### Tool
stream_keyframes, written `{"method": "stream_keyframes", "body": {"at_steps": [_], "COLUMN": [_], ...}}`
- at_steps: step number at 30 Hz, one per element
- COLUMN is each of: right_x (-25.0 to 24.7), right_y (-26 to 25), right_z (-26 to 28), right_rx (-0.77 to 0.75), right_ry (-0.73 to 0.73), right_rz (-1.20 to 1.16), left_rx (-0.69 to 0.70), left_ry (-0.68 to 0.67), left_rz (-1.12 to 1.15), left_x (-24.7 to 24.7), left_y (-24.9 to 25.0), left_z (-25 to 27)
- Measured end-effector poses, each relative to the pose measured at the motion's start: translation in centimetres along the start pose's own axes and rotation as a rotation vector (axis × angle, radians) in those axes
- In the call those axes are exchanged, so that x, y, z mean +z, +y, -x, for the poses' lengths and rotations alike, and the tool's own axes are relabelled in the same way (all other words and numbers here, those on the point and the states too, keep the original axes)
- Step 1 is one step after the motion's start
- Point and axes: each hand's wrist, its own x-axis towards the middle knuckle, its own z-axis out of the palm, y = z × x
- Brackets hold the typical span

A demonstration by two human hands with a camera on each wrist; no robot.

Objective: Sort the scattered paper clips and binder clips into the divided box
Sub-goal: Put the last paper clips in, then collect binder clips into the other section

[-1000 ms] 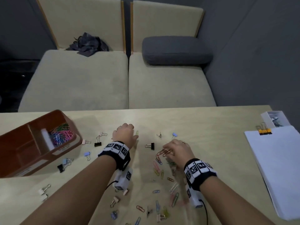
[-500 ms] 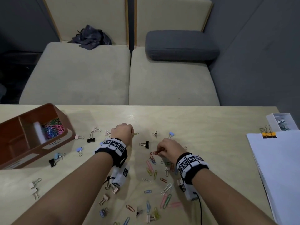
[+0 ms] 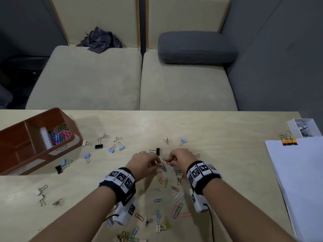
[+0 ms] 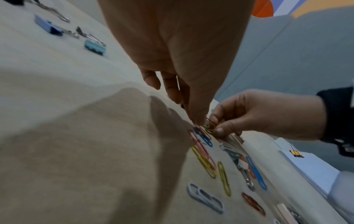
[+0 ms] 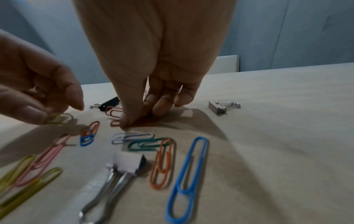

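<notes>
Loose paper clips (image 3: 176, 209) lie nearest on the table (image 3: 218, 137). Beyond them the right hand (image 3: 182, 158) pinches red paper clips (image 5: 114, 112) at its fingertips – the left hand (image 3: 144, 162) pinches a yellow paper clip (image 5: 57, 119) just beside. Far left, the divided box (image 3: 57, 155) holds coloured clips.

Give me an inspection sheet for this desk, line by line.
Surface: pale wooden table, clips strewn across its near half.
Job's things: brown divided box at far left, coloured paper clips in one compartment; loose paper clips; binder clips.
Clutter: white paper stack; small white box.
Hands: left hand pinches a yellowish paper clip; right hand pinches a red paper clip.
Cables: black lead from right wrist unit.
Surroundings: beige seats, grey cushion, dark cloth.
</notes>
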Motion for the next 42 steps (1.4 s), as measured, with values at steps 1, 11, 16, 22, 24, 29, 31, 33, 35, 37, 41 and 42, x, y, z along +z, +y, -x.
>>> {"method": "stream_keyframes", "body": {"at_steps": [1,11,16,22,24,29,31,33,35,37,41,42], "right_x": [0.0,-0.6,-0.9,-0.3,-0.1,-0.4,-0.4,-0.4,-0.3,-0.3,-0.3,-0.3], "right_y": [0.1,1.7,3.8,3.5,3.3,2.5,2.3,2.1,2.1,2.1,2.3,2.5], "right_z": [0.0,1.1,2.5,3.5,3.5,3.3,3.2,3.2,3.3,3.3,3.4,3.6], "right_rx": [0.002,0.046,0.045,-0.086,-0.099,-0.078,-0.071,-0.08,-0.098,-0.109,-0.112,-0.105], "right_ry": [-0.003,0.078,0.066,-0.014,0.021,-0.014,-0.025,-0.036,-0.035,-0.029,-0.014,-0.001], "right_rz": [0.011,-0.01,-0.181,0.055,0.14,0.245,0.28,0.307,0.315,0.302,0.25,0.216], "left_rx": [0.014,0.047,0.036,0.035,0.031,0.034,0.044,0.057,0.066,0.057,0.007,0.004], "left_ry": [-0.013,-0.072,-0.084,-0.098,-0.11,-0.119,-0.102,-0.085,-0.094,-0.097,-0.07,-0.067], "left_rz": [-0.02,-0.307,-0.388,-0.407,-0.415,-0.446,-0.45,-0.456,-0.46,-0.435,-0.293,-0.248], "left_x": [0.3,0.6,0.5,0.1,0.2,0.3,0.4,0.5,0.6,0.6,-0.3,-0.6], "left_y": [0.3,2.5,2.9,3.3,3.4,3.1,3.1,3.0,2.7,2.6,2.6,2.5], "left_z": [-0.2,-2.6,-2.8,-2.5,-2.5,-2.4,-2.4,-2.4,-2.3,-2.3,-2.1,-1.9]}}
